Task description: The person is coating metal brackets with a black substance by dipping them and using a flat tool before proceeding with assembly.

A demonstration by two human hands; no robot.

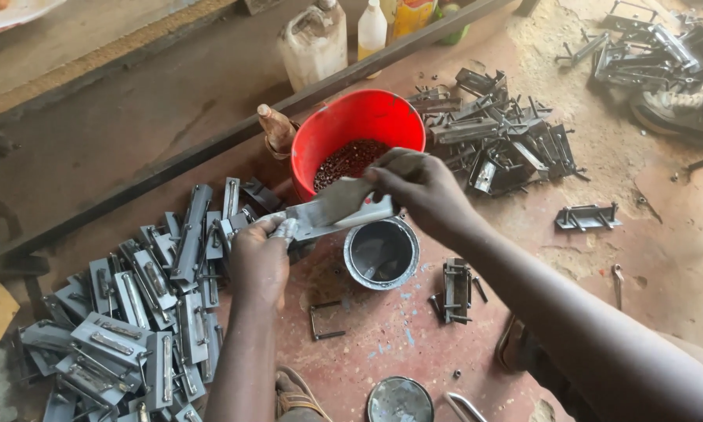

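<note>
Above the small grey paint tin (381,254), the left hand (261,262) is clamped on one end of a flat metal latch plate (337,215); the right hand (422,187) is closed on a brush or rag, which I cannot tell, pressed against it; better to keep the plate over the tin so drips fall inside; the painted pile (132,312) lies left of it, the red bucket (359,129) just behind.

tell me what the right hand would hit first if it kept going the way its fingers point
Probably the left hand: the right hand points left along the grey metal piece both hold. Depth is unclear.
</note>
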